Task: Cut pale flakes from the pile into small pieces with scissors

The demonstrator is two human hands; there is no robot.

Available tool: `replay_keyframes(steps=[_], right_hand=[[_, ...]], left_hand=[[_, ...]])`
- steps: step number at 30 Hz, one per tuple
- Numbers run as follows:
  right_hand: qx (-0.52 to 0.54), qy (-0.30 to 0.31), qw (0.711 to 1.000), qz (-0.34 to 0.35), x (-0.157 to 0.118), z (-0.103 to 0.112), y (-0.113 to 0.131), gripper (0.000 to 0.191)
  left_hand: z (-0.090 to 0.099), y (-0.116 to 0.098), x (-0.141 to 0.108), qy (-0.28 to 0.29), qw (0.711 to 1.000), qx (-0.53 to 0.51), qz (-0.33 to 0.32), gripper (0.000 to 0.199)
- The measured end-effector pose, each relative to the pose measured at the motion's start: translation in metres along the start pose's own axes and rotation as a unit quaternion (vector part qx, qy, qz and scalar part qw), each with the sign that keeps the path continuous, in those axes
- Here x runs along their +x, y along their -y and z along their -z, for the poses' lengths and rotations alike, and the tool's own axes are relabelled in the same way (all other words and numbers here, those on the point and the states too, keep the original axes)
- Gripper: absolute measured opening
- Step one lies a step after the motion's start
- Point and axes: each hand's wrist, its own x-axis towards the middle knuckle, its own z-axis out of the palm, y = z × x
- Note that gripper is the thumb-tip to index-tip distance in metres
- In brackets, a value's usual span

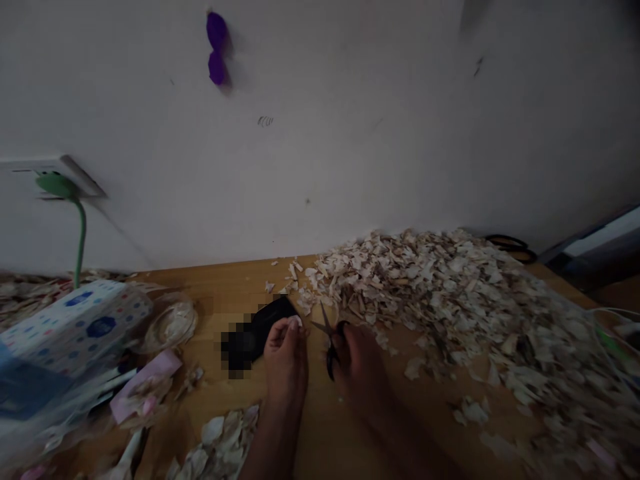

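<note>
My left hand (286, 363) is closed in a pinch, a small pale dried piece (299, 321) showing at its fingertips. To its right, my right hand (364, 365) grips black-handled scissors (331, 339). Their blades are spread and point up and left, a short way from the pale piece. Behind the left hand lies a flat black object (276, 316), partly covered by a blurred patch. Beyond the scissors spreads a large heap of pale dried pieces (430, 280), and a smaller heap (225, 440) lies left of my left forearm.
On the left stand a dotted tissue box (107, 310), a coil in clear plastic (173, 323) and a pink strip (145, 383). A green plug (55, 183) sits in the wall socket. Another black loop-shaped handle (513, 247) lies behind the large heap, by the wall.
</note>
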Motion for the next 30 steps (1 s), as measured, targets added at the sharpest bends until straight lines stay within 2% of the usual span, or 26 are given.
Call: replay_keyframes(steps=[6, 12, 21, 30], right_hand=[[-0.051, 0.064, 0.997, 0.011, -0.0015, 0.0022, 0.0042, 0.008], [-0.080, 0.067, 0.994, 0.023, -0.0023, 0.0012, 0.0031, 0.009], [-0.091, 0.080, 0.992, 0.026, -0.0011, 0.0029, 0.0036, 0.005], [-0.079, 0.088, 0.993, 0.022, -0.0011, 0.0021, 0.0029, 0.010]], left_hand=[[-0.0048, -0.0034, -0.0065, 0.031, 0.999, 0.019, 0.007, 0.025], [-0.0063, -0.0033, -0.0095, 0.023, 0.999, 0.024, 0.021, 0.025], [-0.0043, 0.0005, -0.0081, 0.051, 0.997, 0.055, -0.002, 0.024], [-0.0015, 0.0028, -0.0084, 0.061, 0.996, 0.069, 0.009, 0.021]])
